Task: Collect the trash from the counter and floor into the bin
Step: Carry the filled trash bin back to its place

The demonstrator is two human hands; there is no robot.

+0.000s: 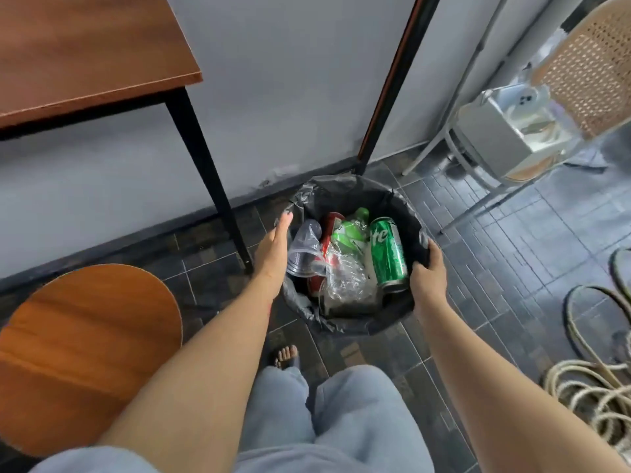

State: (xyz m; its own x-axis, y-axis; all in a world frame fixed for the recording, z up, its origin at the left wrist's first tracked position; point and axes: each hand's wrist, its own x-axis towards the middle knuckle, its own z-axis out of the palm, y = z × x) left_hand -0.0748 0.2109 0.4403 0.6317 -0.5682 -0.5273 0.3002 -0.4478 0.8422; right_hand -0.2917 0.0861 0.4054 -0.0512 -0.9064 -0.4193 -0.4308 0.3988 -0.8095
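A round bin [345, 192] lined with a black bag stands on the tiled floor by the wall. Inside lie a green soda can [389, 254], a green plastic bottle [348, 233], clear plastic cups [304, 247], a red can [333, 221] and crumpled clear plastic [345, 281]. My left hand [273, 247] rests flat along the bin's left rim, fingers straight and holding nothing. My right hand [428, 271] grips the bag edge at the bin's right rim.
A brown table [85, 52] with black legs stands at the upper left, a round wooden stool [85, 353] at the lower left. A white-framed cane chair [546, 131] is at the right. Coiled rope [594, 387] lies on the floor at the lower right.
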